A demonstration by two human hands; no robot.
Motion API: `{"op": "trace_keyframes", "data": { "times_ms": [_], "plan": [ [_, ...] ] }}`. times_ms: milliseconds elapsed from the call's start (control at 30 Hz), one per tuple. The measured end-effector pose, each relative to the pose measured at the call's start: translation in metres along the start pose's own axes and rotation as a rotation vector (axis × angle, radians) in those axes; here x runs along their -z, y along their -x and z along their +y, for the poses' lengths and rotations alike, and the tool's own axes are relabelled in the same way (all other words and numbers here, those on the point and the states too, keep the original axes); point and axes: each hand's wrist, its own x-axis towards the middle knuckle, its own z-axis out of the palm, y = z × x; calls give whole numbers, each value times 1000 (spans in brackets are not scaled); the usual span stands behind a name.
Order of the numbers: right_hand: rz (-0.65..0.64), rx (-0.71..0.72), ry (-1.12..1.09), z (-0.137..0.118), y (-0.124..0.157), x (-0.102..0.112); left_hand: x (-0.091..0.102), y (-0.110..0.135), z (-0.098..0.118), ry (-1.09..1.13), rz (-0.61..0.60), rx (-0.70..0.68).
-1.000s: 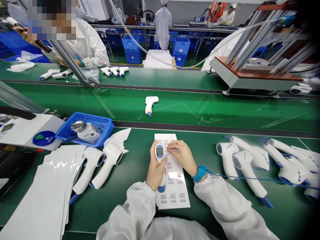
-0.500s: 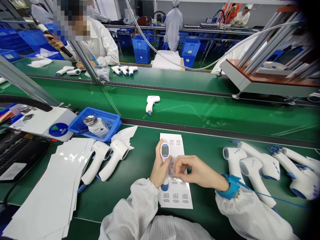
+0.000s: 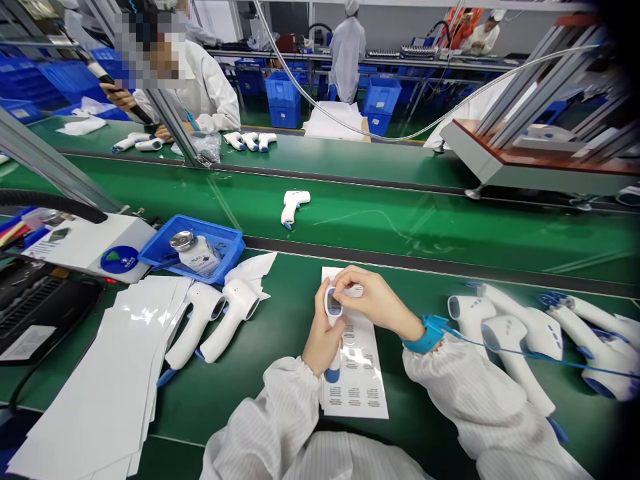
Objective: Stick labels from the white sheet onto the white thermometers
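near the body, the left hand (image 3: 323,341) is clenched round the grip of a white thermometer (image 3: 333,303), display facing up, blue base end pointing toward the person. it is held just over a printed sheet (image 3: 356,380) lying on the green bench mat (image 3: 240,427). the right hand (image 3: 373,300) is curled over the thermometer's head, fingertips (image 3: 347,275) pinched at its top edge; the exact contact is partly hidden. a blue wrist strap (image 3: 425,335) circles that wrist.

judged step: handwork at the thermometer's head, above the sheet. next move calls for the right fingers to clear the display.

to the right lies a heap of thermometers (image 3: 515,333). to the left are two more thermometers (image 3: 200,323), a stack of white sheets (image 3: 100,373) and a blue tray (image 3: 220,245) holding a bottle (image 3: 196,255). farther off, one thermometer (image 3: 293,205) lies on the conveyor belt (image 3: 400,223); beyond it are a co-worker (image 3: 210,87) and blue crates (image 3: 283,100).
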Motion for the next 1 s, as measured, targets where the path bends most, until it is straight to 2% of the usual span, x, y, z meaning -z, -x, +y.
{"op": "trace_keyframes", "data": {
  "times_ms": [200, 700, 833, 1000],
  "plan": [
    [-2, -36, 1, -1, -3, 1, -1, -1, 4, -22, -4, 18],
    [-1, -5, 0, -2, -4, 1, -2, 0, 8, -30, 17, 7],
    [5, -11, 0, -1, -4, 1, 1, 3, 12, -4, -15, 32],
    [15, 6, 11, 1, -4, 0, 2, 5, 11, 52, 17, 99]
  ]
}}
